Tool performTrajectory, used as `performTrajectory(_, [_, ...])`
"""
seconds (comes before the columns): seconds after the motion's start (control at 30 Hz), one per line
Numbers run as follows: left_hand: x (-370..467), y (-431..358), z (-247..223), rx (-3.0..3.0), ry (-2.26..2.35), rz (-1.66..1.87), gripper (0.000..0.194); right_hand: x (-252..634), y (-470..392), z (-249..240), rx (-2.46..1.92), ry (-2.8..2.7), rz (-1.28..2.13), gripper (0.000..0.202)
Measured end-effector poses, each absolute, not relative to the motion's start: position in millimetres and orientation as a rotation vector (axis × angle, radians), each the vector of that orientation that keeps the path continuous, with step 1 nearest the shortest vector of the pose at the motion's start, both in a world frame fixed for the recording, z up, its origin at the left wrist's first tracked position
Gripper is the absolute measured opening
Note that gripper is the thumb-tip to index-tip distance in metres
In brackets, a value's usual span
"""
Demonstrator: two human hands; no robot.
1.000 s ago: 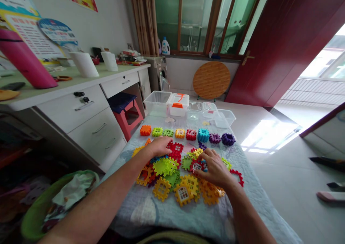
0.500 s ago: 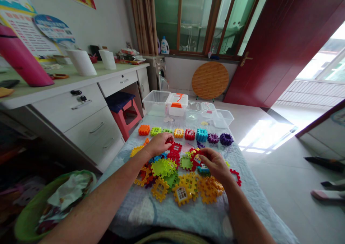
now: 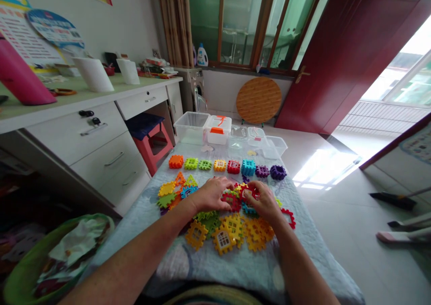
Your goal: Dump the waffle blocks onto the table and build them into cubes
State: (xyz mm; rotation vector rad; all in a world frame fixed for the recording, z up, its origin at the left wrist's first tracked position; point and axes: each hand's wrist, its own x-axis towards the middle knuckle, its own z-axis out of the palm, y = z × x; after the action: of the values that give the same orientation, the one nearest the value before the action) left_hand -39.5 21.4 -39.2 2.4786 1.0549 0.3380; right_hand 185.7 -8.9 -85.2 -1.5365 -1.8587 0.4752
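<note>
My left hand (image 3: 215, 194) is over the middle of the pile, its thumb and fingers closed on a red notched building tile (image 3: 231, 202) with window openings. Close beside it, my right hand (image 3: 264, 200) grips another red building tile (image 3: 247, 192), partly covered by the fingers. The two tiles are almost edge to edge; whether they touch I cannot tell. Nearer to me lie several yellow tiles (image 3: 235, 224), one with a white window insert (image 3: 223, 239). Blue tiles (image 3: 189, 192) and green tiles (image 3: 166, 200) lie left of my left hand. A red frame piece (image 3: 290, 218) rests right of my right wrist.
Behind the pile runs a row of assembled cubes, from orange (image 3: 175, 161) to purple (image 3: 278, 172). Clear plastic boxes (image 3: 191, 127) and a lidded box with an orange latch (image 3: 218, 130) stand at the far table end. A white desk (image 3: 101, 134) borders the left side.
My left hand has come down and right, taking the red tile from the pile toward my right hand. My right hand still holds its red tile. The whole view has shifted slightly.
</note>
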Motion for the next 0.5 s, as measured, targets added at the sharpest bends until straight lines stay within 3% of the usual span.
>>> performTrajectory(0.2, [-44.1,24.0,-42.4,2.519,1.054,0.208,0.068,195.8,-15.6,-83.2,-1.493,-2.130,0.447,0.060])
performTrajectory(0.4, [-32.7,14.4,-47.8,2.610,1.151,0.094,0.049,201.0,-12.3,-90.0,-1.488,-2.127,0.442,0.048])
performTrajectory(0.5, [-32.9,15.2,-52.6,2.578,1.134,0.218,0.057,201.6,-10.8,-90.4,-1.464,-2.076,0.430,0.045])
